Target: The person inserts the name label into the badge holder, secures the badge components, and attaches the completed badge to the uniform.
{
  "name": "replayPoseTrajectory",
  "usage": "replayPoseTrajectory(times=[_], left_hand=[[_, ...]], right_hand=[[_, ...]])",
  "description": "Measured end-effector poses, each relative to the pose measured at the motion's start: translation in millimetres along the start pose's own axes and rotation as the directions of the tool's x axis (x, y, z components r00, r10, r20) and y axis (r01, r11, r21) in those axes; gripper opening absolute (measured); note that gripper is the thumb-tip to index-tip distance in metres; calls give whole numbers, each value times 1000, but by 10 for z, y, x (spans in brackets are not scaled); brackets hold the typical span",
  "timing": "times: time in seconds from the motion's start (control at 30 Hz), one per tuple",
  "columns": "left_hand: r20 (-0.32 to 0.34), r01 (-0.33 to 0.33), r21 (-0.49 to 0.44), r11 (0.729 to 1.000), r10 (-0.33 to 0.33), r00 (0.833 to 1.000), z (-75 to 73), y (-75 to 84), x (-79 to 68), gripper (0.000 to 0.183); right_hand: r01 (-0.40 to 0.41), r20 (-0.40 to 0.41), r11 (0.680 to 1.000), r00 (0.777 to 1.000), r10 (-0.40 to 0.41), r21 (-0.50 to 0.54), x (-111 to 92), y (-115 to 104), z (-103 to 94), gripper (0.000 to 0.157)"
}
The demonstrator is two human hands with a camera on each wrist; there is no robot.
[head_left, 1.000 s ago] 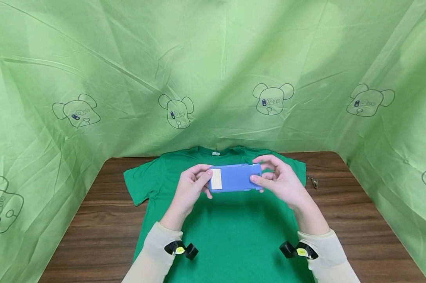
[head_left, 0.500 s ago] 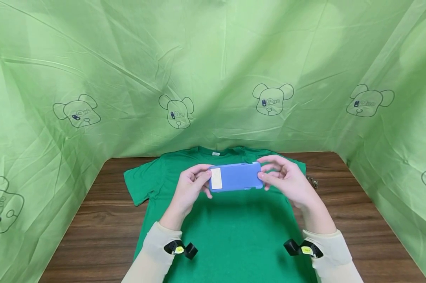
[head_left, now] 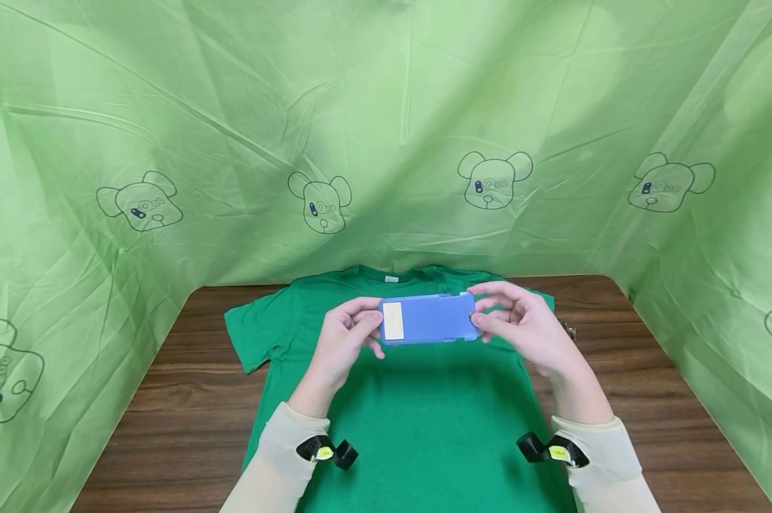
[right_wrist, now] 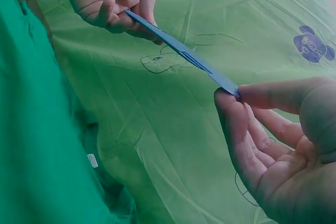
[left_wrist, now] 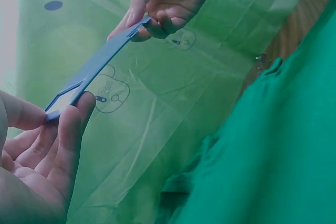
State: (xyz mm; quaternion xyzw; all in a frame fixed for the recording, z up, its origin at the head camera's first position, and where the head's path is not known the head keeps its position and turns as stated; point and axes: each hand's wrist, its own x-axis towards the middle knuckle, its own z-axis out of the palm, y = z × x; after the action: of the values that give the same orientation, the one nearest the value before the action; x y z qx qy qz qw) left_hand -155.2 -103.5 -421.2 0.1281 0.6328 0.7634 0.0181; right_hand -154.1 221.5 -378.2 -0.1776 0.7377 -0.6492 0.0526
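A thin, flat blue plastic case (head_left: 431, 318) with a whitish label (head_left: 394, 321) at its left end is held level above a green T-shirt (head_left: 418, 420). My left hand (head_left: 347, 338) pinches the labelled end, thumb on the near face and fingers behind. At the opposite end, my right hand (head_left: 520, 328) pinches the corner between thumb and fingers. Small notched tabs show along the long edges. In the left wrist view the case (left_wrist: 100, 64) appears nearly edge-on, slanting between both hands. From the right wrist view its thin edge (right_wrist: 178, 48) spans the two grips.
The T-shirt lies spread on a dark wooden table (head_left: 187, 399), collar at the far side. Some small metal items (head_left: 570, 330) lie beyond the right forearm, partly hidden. Green cloth walls (head_left: 386, 142) with bear-head drawings enclose the back and sides.
My right hand has shifted slightly right, its thumb sliding from the case's face to its right edge. The left hand keeps its hold; the case tips slightly.
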Motion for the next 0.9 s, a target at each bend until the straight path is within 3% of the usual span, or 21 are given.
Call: replayPoseTrajectory(times=[0.4, 0.9], left_hand=[[-3, -19, -7, 1000, 19, 1000, 9, -4, -4, 27], [-12, -12, 7, 1000, 12, 1000, 20, -10, -5, 29]], right_hand=[[53, 11, 996, 998, -54, 73, 12, 10, 25, 41], [34, -9, 998, 999, -34, 61, 37, 43, 79, 41]])
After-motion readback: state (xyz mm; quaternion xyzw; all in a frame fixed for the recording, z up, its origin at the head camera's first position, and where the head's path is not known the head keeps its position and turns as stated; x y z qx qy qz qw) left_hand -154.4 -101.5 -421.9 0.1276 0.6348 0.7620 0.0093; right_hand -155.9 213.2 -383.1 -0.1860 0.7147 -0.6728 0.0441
